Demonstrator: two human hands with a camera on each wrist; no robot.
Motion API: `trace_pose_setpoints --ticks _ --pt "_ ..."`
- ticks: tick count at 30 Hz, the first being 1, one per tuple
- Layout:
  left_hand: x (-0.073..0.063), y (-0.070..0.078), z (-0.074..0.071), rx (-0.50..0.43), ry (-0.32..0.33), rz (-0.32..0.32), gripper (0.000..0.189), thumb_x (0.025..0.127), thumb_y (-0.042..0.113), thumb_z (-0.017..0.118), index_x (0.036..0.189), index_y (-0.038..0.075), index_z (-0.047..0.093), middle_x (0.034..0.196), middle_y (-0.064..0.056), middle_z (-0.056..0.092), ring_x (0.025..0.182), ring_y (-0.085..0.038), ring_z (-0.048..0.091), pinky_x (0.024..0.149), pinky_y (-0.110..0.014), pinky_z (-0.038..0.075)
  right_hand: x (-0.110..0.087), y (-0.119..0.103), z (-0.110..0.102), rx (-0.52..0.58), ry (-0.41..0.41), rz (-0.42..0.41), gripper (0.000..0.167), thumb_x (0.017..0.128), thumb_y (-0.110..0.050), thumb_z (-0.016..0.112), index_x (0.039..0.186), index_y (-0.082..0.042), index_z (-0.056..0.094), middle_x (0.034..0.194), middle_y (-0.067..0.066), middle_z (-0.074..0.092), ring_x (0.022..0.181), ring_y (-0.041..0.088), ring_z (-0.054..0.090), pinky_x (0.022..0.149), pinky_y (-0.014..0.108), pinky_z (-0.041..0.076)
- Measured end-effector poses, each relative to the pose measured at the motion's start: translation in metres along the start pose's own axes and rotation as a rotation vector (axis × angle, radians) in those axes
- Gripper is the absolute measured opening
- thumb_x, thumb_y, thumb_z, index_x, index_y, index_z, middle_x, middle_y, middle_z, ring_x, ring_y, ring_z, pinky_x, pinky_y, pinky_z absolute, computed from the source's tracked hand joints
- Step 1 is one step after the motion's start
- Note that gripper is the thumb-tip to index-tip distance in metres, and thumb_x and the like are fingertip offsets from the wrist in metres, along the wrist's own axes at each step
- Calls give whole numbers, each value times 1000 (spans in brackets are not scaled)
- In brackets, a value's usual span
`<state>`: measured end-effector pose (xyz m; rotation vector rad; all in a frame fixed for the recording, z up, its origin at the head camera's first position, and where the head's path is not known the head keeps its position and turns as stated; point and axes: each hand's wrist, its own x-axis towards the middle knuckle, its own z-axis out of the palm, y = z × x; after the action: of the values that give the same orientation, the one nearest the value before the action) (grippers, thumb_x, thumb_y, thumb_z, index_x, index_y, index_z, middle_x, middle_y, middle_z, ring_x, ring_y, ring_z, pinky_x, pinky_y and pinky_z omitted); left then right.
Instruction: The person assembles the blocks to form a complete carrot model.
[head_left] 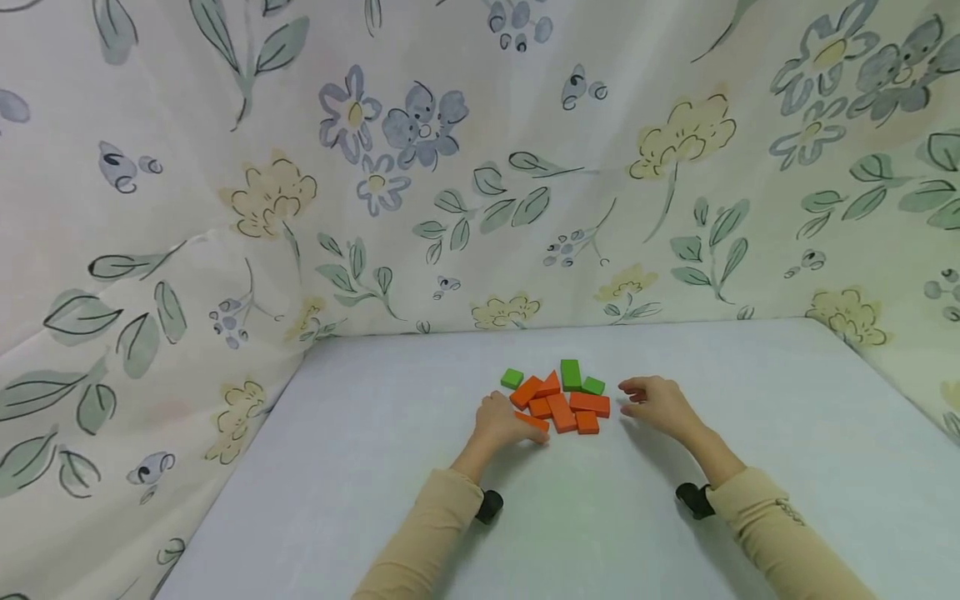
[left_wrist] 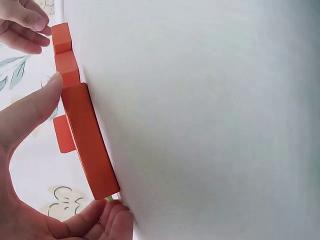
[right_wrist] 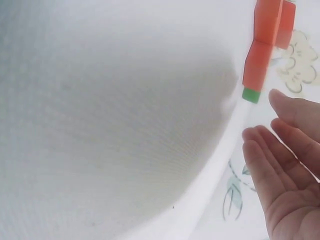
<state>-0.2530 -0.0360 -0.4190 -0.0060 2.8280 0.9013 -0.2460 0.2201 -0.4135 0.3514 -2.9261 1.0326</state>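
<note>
In the head view my left hand point(head_left: 498, 422) is at the near left of a cluster of blocks. It grips a long orange block point(head_left: 532, 422) end to end. The left wrist view shows the thumb at one end of this block point(left_wrist: 91, 142) and the fingers at the other. To the right of the cluster is my right hand point(head_left: 657, 405), fingers loosely extended, holding nothing. The right wrist view shows a gap between it and a green block point(right_wrist: 251, 95). Around the gripped block are other orange blocks point(head_left: 561, 413), including an orange triangular one point(head_left: 551, 383).
Green blocks stand at the back of the cluster: a square one point(head_left: 512, 378), a longer one point(head_left: 571, 375) and a small one point(head_left: 592, 386). Beneath everything is a white table point(head_left: 360, 467). A floral cloth point(head_left: 465, 275) hangs behind it and along the sides.
</note>
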Motion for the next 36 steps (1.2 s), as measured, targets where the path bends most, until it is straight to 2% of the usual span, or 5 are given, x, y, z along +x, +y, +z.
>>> trace_pose_setpoints --ticks 6,13,19,28,36 --pt "3 -2 -5 -45 -58 69 66 62 19 90 110 -10 55 96 -16 53 86 -27 50 76 -39 47 2 -1 2 5 -5 -3 34 85 -1 69 115 13 62 110 28 64 97 39 63 81 46 53" --pt "8 -14 -20 -159 -198 125 64 67 2 85 125 -3 58 121 -15 58 107 -29 53 94 -45 44 2 0 1 12 3 -16 34 84 0 69 114 14 62 110 29 64 96 39 63 80 46 53" --pt "8 -22 -21 -278 -166 81 58 68 3 86 121 0 63 107 -10 59 97 -24 52 88 -41 46 3 3 2 75 -1 -8 34 85 0 69 115 14 61 110 28 64 97 39 64 80 45 53" --pt "6 -19 -15 -292 -139 68 56 66 -2 86 118 1 66 105 -9 59 94 -23 51 87 -39 45 11 6 10 169 -9 35 33 85 2 67 115 13 62 108 26 66 97 37 64 82 46 52" --pt "0 -21 -18 -298 -216 87 54 65 -9 82 116 3 68 101 -6 60 93 -21 51 87 -38 46 13 3 14 198 -44 79 34 84 3 66 116 13 62 107 24 67 98 36 63 83 46 51"
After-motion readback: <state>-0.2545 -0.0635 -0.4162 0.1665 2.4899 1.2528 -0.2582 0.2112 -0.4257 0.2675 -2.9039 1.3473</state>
